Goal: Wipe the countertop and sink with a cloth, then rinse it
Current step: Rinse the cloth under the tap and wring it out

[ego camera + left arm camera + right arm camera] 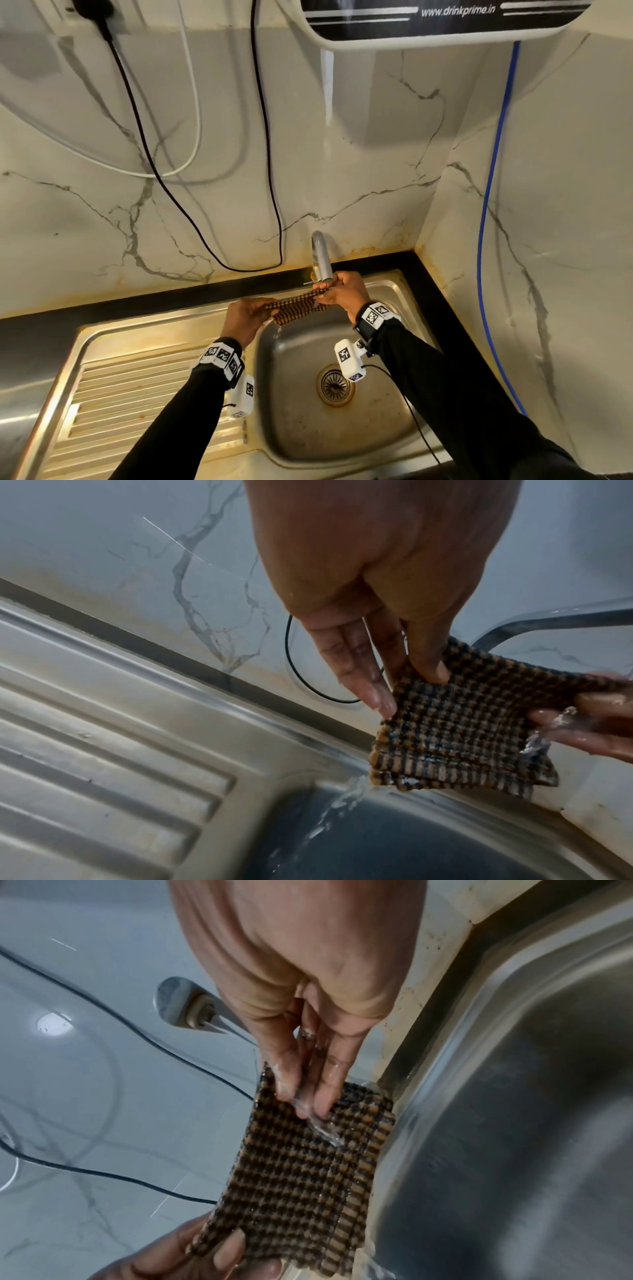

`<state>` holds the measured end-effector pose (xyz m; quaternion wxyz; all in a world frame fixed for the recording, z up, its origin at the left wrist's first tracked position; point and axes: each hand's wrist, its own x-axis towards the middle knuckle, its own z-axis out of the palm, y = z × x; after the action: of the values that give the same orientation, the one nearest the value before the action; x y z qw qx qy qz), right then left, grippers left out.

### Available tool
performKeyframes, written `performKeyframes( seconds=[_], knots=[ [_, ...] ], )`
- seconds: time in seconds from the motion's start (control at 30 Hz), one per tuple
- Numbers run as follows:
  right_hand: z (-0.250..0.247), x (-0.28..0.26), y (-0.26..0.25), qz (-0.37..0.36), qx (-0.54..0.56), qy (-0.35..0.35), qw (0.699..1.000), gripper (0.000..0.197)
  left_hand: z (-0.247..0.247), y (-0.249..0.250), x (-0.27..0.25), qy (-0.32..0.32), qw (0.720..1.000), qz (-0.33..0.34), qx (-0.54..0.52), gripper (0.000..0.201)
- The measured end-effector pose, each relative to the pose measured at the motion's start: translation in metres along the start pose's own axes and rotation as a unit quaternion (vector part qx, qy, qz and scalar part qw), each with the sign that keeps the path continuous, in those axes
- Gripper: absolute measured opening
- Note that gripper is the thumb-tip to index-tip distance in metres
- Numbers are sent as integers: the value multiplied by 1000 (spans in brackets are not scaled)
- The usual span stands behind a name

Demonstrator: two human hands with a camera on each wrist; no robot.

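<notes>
Stretching the brown checked cloth (297,306) between us, we pinch one end in our left hand (244,319) and the other in our right hand (344,294), holding it over the steel sink (387,407) just below the tap (321,257). Water (337,806) runs off the cloth into the basin. Beyond, the black bench (191,291) meets the marbled wall (205,171).

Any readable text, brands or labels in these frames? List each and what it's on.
"www.drinkprime.in": white lettering on the black panel of the wall-mounted water purifier, head view.
Square black-and-white marker codes on the wrist bands and wrist cameras: patterns, no readable words.
Both wrist views: no text.
</notes>
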<state>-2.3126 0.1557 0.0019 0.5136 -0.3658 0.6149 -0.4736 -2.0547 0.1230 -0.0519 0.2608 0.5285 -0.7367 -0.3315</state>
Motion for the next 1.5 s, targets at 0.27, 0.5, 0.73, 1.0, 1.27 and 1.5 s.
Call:
performKeyframes(
  seconds=[0.27, 0.5, 0.73, 1.0, 1.27, 1.5],
  knots=[
    [-7, -1, -9, -63, -125, -16, 990, 28, -5, 11, 4, 6, 1000, 7, 15, 25],
    [-29, -9, -17, -98, -144, -17, 984, 30, -2, 28, 8, -16, 999, 21, -19, 26],
    [-79, -13, -10, -71, -132, 28, 988, 22, 26, 71, 36, -66, 997, 44, -18, 18],
    [-122, -20, 2, -82, -119, 66, 987, 22, 56, 107, 47, -135, 989, 15, -58, 7],
    [-86, -17, 22, -42, -103, -16, 994, 15, 38, 78, 46, -229, 970, -27, -77, 14],
    [-33, -5, 25, -75, -212, -103, 969, 35, 24, 70, 98, -120, 990, -60, 47, 24]
  ],
)
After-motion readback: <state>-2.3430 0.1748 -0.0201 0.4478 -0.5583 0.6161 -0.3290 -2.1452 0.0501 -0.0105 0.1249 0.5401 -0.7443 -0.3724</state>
